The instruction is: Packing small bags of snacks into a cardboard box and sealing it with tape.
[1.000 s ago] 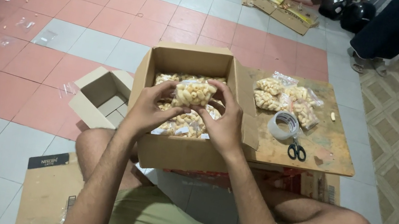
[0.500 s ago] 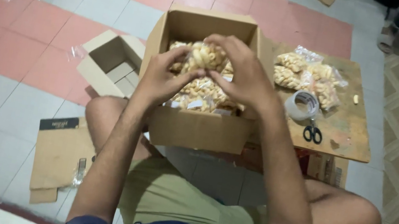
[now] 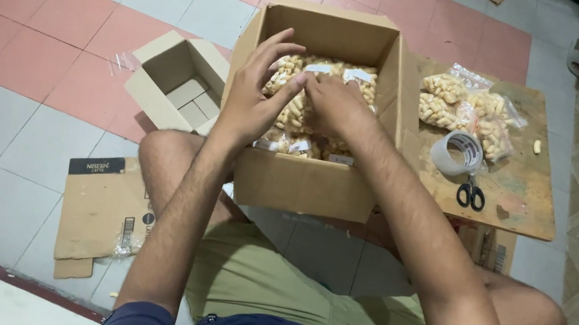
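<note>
open cardboard box [image 3: 301, 184] between the knees, flaps up, walls close on both hands | snack bags [image 3: 321, 73] fill it to near the rim | left hand [image 3: 253, 97] fingers spread wide on bags by left wall | right hand [image 3: 335, 103] curled, pressing bags mid-box; grasp unclear | free floor left

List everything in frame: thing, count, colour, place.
open brown cardboard box: 1, on floor between knees
clear packets of pale nuts in the box: several, under both hands
smaller empty cardboard box: 1, brown, left of big box
wooden board: 1, brown, right of big box
clear nut packets on the board: a few
roll of clear tape: 1, on board
black-handled scissors: 1, beside tape
flattened cardboard sheet: 1, floor, lower left
left hand: in box, fingers spread on packets
right hand: in box, on packets
</note>
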